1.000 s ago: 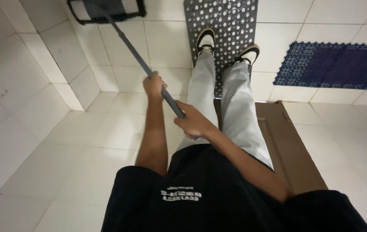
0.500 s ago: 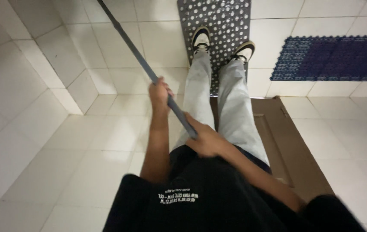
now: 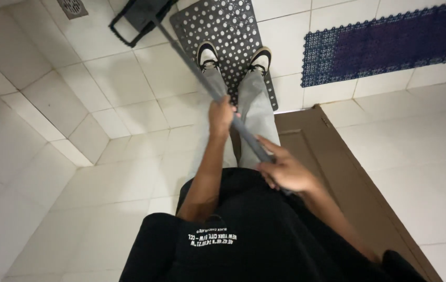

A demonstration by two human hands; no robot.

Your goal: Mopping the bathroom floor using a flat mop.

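A long grey pole [image 3: 191, 61] runs from my waist up to a dark flat mop head [image 3: 139, 16] resting on the white floor tiles at the top of the view. My left hand [image 3: 219, 116] is wrapped around the pole about midway. My right hand [image 3: 285, 169] grips the pole's near end, close to my black shirt. My feet in black and white sneakers [image 3: 208, 56] stand on a grey perforated mat [image 3: 228, 26].
A blue interlocking floor mat [image 3: 390, 44] lies at the upper right. A brown wooden door [image 3: 338, 172] stands just to my right. A floor drain [image 3: 71, 6] sits at the top left, beside a white tiled wall [image 3: 19, 156].
The view has tilted so the mop head shows again at the top. Both hands keep their grip on the pole, and the right hand has slid a little lower.
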